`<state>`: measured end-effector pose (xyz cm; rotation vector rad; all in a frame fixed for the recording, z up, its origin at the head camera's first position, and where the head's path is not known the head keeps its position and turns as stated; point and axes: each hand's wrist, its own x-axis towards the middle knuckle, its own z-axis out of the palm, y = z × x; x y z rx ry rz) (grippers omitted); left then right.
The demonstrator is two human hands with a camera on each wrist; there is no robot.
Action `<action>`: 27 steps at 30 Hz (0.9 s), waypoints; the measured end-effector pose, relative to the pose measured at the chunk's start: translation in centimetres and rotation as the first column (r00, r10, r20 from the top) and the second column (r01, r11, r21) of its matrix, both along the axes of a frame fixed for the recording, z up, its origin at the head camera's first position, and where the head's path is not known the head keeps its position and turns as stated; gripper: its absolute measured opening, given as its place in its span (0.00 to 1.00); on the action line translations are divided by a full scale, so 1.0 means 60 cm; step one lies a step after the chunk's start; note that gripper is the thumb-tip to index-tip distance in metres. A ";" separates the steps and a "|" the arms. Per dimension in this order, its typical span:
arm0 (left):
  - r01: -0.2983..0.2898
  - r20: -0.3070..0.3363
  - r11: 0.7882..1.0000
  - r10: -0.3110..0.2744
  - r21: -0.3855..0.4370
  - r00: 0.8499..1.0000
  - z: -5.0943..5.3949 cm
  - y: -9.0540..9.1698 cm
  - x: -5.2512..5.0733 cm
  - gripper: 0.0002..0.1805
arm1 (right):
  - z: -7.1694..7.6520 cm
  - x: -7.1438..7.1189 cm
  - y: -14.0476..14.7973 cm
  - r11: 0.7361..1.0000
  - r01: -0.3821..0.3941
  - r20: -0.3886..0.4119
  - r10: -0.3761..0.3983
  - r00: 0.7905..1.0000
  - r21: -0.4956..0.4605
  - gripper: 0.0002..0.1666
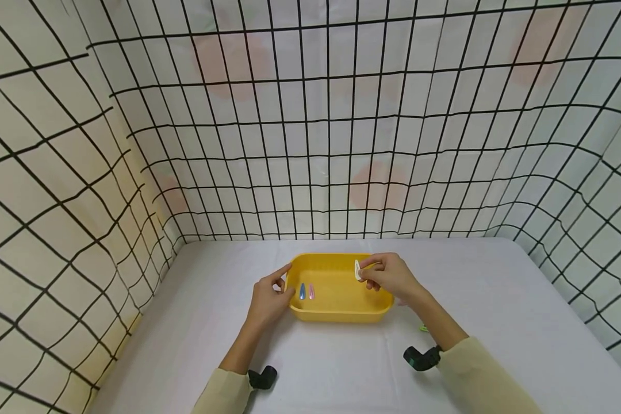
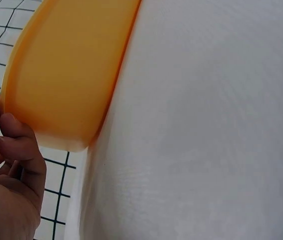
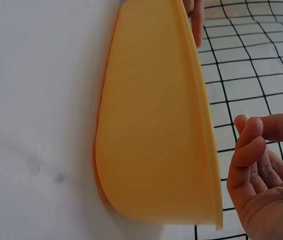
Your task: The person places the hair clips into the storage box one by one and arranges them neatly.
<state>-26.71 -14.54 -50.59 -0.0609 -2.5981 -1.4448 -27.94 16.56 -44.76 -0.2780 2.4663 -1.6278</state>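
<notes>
A yellow plastic tray (image 1: 341, 316) stands on the white-covered table. My left hand (image 1: 270, 300) grips its left rim, thumb at the near corner; the left wrist view shows that hand's fingers (image 2: 19, 135) curled against the tray's end. Between thumb and fingertips, my right hand (image 1: 393, 276) pinches a white snap hair clip (image 1: 357, 270) above the right part of the tray. In the right wrist view the clip is mostly hidden behind the fingers. Side by side at the tray's left lie a blue hair clip (image 1: 302, 291) and a pink hair clip (image 1: 311, 291).
A green hair clip (image 1: 424, 329) lies on the table (image 1: 341, 368), partly covered by the right forearm. Black grid netting (image 1: 328, 144) over pale cloth surrounds the table at the back and sides. Dark wrist cameras (image 1: 422, 359) sit on both sleeves.
</notes>
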 end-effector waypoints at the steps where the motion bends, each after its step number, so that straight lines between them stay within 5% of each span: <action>1: 0.001 0.001 1.000 -0.001 0.003 1.000 0.000 0.000 0.000 0.33 | -0.003 -0.002 -0.006 1.000 0.000 0.007 0.000 1.000 -0.002 0.16; 11: -0.013 0.043 1.000 0.013 0.016 0.999 0.003 -0.002 0.001 0.34 | -0.022 -0.012 -0.061 1.000 0.009 0.084 -0.011 0.996 0.019 0.13; 27: 0.001 -0.034 1.000 -0.001 -0.008 0.999 0.000 0.000 0.002 0.33 | -0.050 -0.027 -0.131 0.996 -0.021 0.128 0.009 0.992 0.091 0.06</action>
